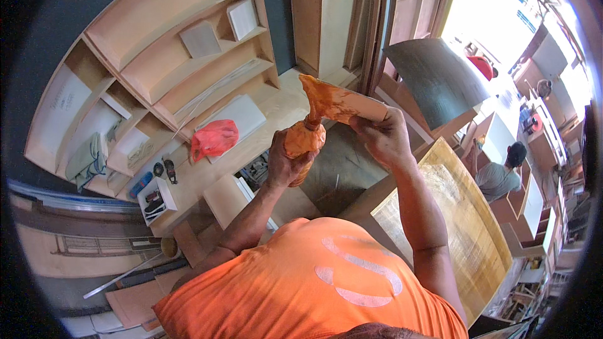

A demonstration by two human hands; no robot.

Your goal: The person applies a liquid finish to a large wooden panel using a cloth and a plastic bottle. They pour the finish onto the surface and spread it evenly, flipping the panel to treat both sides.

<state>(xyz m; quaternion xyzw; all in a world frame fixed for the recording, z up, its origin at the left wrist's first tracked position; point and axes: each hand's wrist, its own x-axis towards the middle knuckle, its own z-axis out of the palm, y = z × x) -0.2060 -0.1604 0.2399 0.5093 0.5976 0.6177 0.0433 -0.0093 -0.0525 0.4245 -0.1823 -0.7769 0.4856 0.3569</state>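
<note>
My left hand [284, 162] is wrapped round a bottle [304, 140] coated in orange, glue-like stuff, held upright in front of my chest. A thin flat piece of board [361, 105] is pinched at its right end between the thumb and fingers of my right hand [384, 138]. The same orange stuff is smeared thickly over the board's left end. That smeared end meets the neck of the bottle, and orange material covers the spot where they touch.
A wooden shelf unit [182, 81] stands at the left. A red plastic bag [215, 139] lies on the bench beside white panels, near a small box of tools [157, 203]. Right of me is a film-covered board [465, 201]. A co-worker [501, 176] bends among cabinets farther right.
</note>
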